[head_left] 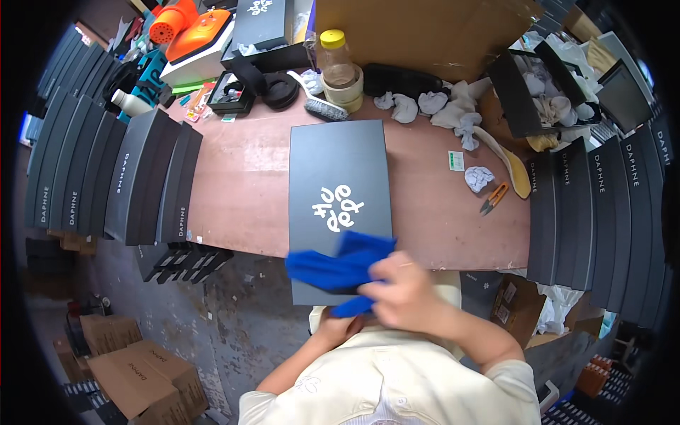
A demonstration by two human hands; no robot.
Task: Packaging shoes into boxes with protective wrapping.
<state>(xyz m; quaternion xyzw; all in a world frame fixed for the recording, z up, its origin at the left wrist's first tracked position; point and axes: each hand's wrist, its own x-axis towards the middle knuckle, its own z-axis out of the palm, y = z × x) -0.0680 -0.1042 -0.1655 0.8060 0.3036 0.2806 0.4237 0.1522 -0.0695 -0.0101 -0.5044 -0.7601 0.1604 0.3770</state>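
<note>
Head view: my right hand is closed on a blue cloth at the near edge of the tabletop. The cloth lies bunched over the near end of a flat dark box, which sits lengthwise at the middle of the tabletop and overhangs the near edge toward me. My left hand is below the cloth, close to my chest; its fingers are hidden, so I cannot tell whether it grips anything.

Step in hand, as I judge it: wiping the box lid with the cloth, at the near end. The next move calls for a flat, spread cloth and a stroke along the lid toward the far edge, with the box held steady because it overhangs.

Surroundings: rows of dark boxes stand on edge along the left edge and the right edge. Near the far edge stand a jar with a yellow lid, a tape roll and a brush. Crumpled white paper lies at the far right, and orange snips lie right of the box. Nothing lies on the lid itself, so the stroke path is free.
</note>
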